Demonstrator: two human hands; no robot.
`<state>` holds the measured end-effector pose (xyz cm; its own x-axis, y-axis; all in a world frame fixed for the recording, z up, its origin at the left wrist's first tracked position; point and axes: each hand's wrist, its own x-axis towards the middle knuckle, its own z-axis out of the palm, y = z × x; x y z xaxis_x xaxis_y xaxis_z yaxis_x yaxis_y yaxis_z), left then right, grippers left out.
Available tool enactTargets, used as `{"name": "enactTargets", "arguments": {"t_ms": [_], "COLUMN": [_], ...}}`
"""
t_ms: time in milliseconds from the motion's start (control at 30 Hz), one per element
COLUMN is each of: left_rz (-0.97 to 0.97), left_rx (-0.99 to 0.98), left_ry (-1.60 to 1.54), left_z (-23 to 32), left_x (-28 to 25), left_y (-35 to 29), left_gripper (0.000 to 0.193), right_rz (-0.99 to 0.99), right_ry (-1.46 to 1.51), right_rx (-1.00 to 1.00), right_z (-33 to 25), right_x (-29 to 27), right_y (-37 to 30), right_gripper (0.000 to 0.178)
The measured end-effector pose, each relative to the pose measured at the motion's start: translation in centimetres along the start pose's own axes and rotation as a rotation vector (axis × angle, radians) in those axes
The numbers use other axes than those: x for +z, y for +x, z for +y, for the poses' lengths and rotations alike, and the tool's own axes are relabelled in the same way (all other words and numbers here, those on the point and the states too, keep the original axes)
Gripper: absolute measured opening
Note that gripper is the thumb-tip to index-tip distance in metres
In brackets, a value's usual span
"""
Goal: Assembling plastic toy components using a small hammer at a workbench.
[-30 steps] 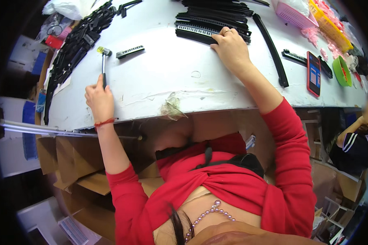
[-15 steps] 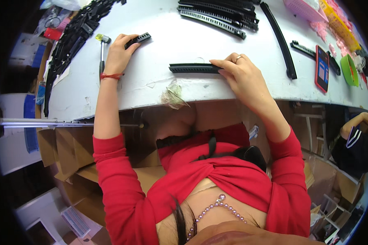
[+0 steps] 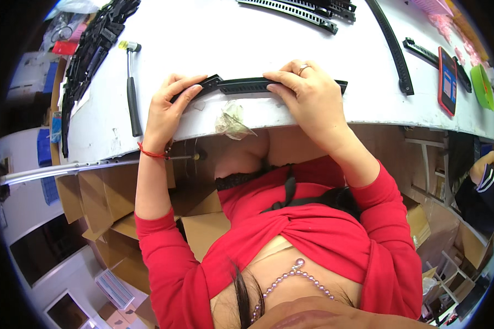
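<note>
Between thumb and fingers, my left hand (image 3: 173, 107) pinches a short black slotted plastic piece (image 3: 210, 83), partly hidden by the fingers. My right hand (image 3: 310, 96) grips a longer black slotted strip (image 3: 244, 85) from above, thumb on its near side. The strip lies crosswise near the table's front edge, its right end showing past my hand. The short piece's right end meets the strip's left end; whether they are joined I cannot tell. A crumpled clear plastic scrap (image 3: 233, 119) lies just in front of the strip.
A hammer (image 3: 132, 88) lies left of my left hand, beside a long pile of black parts (image 3: 96, 60). More slotted strips (image 3: 296, 13) lie at the back, with a curved black strip (image 3: 391, 46) farther right. A red-edged phone (image 3: 447, 82) and green bowl (image 3: 482, 88) sit at the right.
My left hand has come nearer and to the right, bringing the short piece against the strip's left end. My right hand has shifted left along the strip.
</note>
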<state>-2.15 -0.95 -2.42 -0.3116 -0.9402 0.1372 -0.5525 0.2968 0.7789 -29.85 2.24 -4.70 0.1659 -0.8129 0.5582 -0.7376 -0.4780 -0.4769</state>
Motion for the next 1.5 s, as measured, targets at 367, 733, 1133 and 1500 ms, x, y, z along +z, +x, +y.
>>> {"name": "enactTargets", "arguments": {"t_ms": [367,733,1133,1500], "left_rz": [-0.045,-0.193,-0.267,-0.155], "left_rx": [0.023,0.020,0.033,0.084], "left_ry": [-0.021,-0.017,0.156,0.184], "left_z": [-0.6,-0.5,1.1,1.2], "left_x": [-0.9,-1.6,-1.5,-0.3], "left_y": [-0.1,1.0,2.2,0.7], "left_gripper": [0.029,0.027,0.027,0.027], "right_rz": [-0.039,-0.057,-0.045,-0.334], "right_ry": [-0.007,-0.016,-0.044,0.169], "right_rx": [0.031,0.047,0.008,0.131], "right_z": [0.3,0.0,-1.1,-2.8], "right_x": [-0.1,-0.2,2.0,3.0], "right_y": [0.1,0.1,1.1,3.7], "right_gripper": [0.016,0.016,0.015,0.025]}}
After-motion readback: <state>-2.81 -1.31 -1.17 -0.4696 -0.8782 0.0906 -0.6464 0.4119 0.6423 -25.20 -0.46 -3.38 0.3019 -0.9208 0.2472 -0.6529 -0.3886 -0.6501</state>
